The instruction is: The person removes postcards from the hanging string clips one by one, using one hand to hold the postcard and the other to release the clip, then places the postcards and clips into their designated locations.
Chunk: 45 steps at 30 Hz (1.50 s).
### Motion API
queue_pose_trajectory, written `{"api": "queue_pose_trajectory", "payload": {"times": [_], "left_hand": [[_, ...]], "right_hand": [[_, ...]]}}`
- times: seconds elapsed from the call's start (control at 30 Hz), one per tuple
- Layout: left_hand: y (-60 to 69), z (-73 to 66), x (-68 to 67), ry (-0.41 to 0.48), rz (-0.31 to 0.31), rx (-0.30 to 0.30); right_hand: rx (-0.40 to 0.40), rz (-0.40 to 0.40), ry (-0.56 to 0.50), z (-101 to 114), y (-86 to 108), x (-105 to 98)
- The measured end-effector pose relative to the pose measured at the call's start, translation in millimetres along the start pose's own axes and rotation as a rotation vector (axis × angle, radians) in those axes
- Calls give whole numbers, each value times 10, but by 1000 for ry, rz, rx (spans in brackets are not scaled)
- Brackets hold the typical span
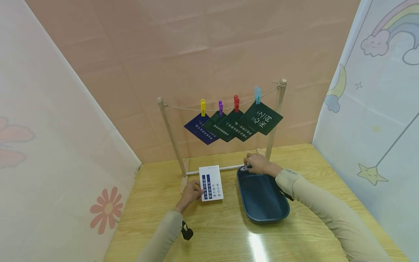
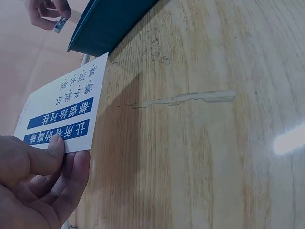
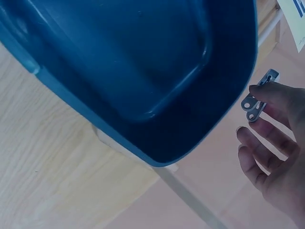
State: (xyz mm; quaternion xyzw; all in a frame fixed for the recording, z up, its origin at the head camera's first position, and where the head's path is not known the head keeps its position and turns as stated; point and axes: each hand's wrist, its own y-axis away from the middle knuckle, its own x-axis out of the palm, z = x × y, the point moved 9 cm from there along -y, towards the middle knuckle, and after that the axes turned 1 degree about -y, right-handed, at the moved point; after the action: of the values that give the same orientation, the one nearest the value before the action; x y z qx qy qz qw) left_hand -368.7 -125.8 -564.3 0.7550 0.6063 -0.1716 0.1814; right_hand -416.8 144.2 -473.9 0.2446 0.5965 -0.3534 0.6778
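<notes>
My left hand (image 1: 191,192) pinches a white card (image 1: 211,183) by its lower left edge, thumb on the printed face; blue bands and dark characters show on it in the left wrist view. My right hand (image 1: 258,163) is over the far rim of a dark blue tray (image 1: 264,198), pinching a grey clothespin (image 3: 259,95) between thumb and index finger. The other right fingers are loosely bent. Behind both hands, a string between two wooden posts holds several dark cards, among them a green card (image 1: 260,118), hung from clothespins, one of them light blue (image 1: 258,95).
The rack's left post (image 1: 171,138) and right post (image 1: 276,120) rise from the wooden table (image 1: 157,218), joined low down by a white rod (image 1: 193,173). A yellow clothespin (image 1: 203,108) is leftmost on the string. Printed cloth walls stand at both sides and behind.
</notes>
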Motion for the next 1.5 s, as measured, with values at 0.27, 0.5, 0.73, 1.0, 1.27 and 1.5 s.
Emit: {"api": "queue_pose_trajectory", "payload": {"times": [0.27, 0.5, 0.73, 1.0, 1.27, 1.5], "left_hand": [[24, 53, 66, 8, 39, -11], [21, 84, 124, 29, 56, 7], [37, 120, 127, -16, 44, 12], [81, 163, 157, -34, 74, 21], [113, 191, 188, -23, 78, 19], [141, 196, 222, 30, 122, 12]], "right_hand": [[27, 48, 23, -109, 79, 188], [55, 56, 49, -172, 127, 304], [58, 47, 120, -205, 155, 404], [64, 37, 98, -251, 196, 529], [31, 11, 145, -261, 233, 628], [26, -12, 209, -237, 236, 655]]}}
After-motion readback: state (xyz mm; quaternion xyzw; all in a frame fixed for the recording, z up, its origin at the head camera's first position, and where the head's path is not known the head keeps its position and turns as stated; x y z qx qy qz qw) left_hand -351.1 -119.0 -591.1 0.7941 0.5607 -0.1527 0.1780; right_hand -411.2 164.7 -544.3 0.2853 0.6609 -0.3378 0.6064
